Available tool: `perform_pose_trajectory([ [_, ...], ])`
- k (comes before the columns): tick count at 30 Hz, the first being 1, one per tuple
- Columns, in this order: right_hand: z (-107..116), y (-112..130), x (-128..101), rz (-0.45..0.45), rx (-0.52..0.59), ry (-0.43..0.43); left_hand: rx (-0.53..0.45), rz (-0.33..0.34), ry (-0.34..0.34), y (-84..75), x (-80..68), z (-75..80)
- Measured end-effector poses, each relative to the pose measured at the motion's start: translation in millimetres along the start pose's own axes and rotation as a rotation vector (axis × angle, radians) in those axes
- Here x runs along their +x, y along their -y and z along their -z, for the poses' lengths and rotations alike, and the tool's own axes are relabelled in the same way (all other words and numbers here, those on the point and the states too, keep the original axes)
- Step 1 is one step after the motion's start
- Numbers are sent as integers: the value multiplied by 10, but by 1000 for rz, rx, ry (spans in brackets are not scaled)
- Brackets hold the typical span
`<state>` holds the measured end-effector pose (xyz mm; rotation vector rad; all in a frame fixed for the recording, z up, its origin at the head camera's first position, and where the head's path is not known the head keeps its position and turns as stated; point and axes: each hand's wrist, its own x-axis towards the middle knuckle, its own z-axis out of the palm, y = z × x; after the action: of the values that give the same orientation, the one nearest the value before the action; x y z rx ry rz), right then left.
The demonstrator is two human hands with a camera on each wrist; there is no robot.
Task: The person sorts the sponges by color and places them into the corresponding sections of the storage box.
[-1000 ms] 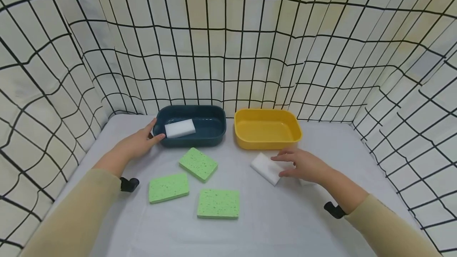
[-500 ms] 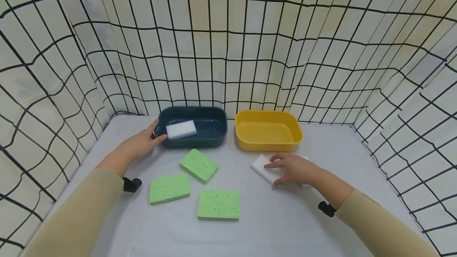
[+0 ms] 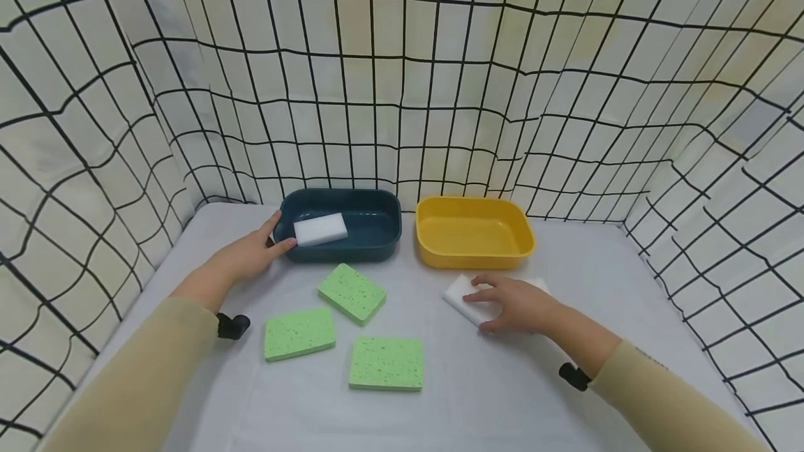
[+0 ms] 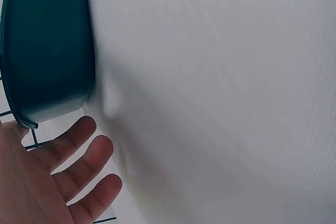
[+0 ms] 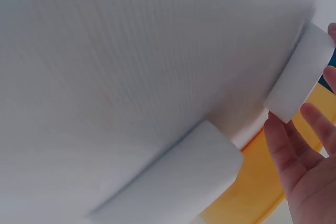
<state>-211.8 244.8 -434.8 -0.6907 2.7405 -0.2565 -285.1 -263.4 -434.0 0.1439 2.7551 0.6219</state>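
My left hand (image 3: 246,258) touches the left end of the dark blue tub (image 3: 377,250), thumb on its near corner and index finger along its side; the other fingers spread loosely in the left wrist view. A white sponge block (image 3: 320,229) lies inside that tub. Over a second white sponge (image 3: 457,296) on the table is my right hand (image 3: 518,305), fingers parted above it and thumb at its near edge. In the right wrist view the fingertips reach one end of this sponge (image 5: 302,74). Another white sponge (image 5: 178,177) lies under the right wrist, mostly hidden in the head view.
A yellow tub (image 3: 475,260) stands right of the blue one at the back. Three speckled green sponges, one of them (image 3: 386,363) nearest the front, lie on the white cloth-covered table (image 3: 484,403). Black wire grid (image 3: 402,82) encloses the back and sides.
My right hand has moved left and slightly down, over the white sponge near the yellow tub. The left hand stays on the blue tub. The head view has shifted slightly.
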Motion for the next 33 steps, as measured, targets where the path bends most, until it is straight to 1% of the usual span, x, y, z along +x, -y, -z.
perform_pose_trajectory([
  [3,20,5,-35,33,-5,-27,0,3,1,-17,-20,6],
  [8,86,27,-81,53,15,-66,-1,10,5,-19,-18,2],
  [16,108,48,-95,9,42,-43,-21,4,8,0,7,-11],
  [22,115,25,-101,31,-9,-68,-20,5,10,2,14,-20],
  [28,176,40,-99,55,-23,-92,-21,4,9,-17,-14,-6],
  [33,223,58,-90,90,-46,-129,-21,0,13,-22,-22,-5],
])
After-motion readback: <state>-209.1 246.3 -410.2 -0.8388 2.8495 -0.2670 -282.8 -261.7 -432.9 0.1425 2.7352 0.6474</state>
